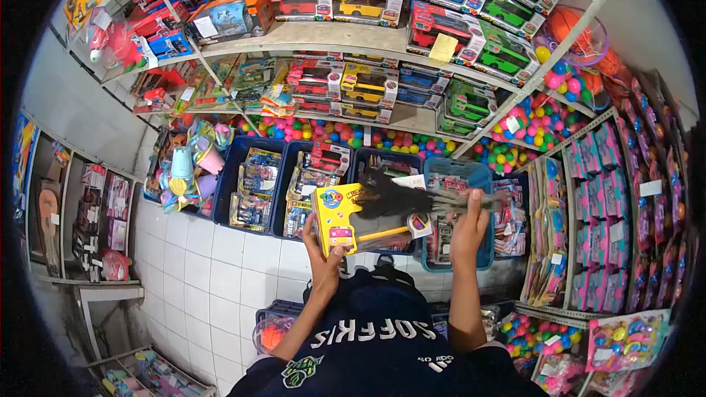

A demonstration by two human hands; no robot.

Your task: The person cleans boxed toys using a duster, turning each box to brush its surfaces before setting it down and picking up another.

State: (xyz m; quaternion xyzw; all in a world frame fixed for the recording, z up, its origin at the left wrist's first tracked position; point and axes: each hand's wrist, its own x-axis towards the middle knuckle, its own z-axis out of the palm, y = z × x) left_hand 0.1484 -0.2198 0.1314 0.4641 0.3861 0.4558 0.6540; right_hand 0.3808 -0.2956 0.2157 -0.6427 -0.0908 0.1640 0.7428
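Observation:
My left hand (324, 259) grips the lower left corner of a yellow toy box (335, 215) with a clear window, tilted in front of my chest. In my right hand (471, 226) is the handle of a duster (393, 197) with dark, feathery bristles. The bristles lie over the upper part of the box and hide some of its window. Beneath the box and the duster stand blue bins filled with packaged toys, among them a lighter blue bin (420, 250) under my right hand.
Ahead, a metal shelf (323, 38) holds boxed red, yellow, blue and green toy vehicles. Colourful balls (412, 142) lie behind the bins. Racks of packaged toys (599, 213) stand at right, a shelf unit (66, 213) at left. White floor tiles (184, 272) show at lower left.

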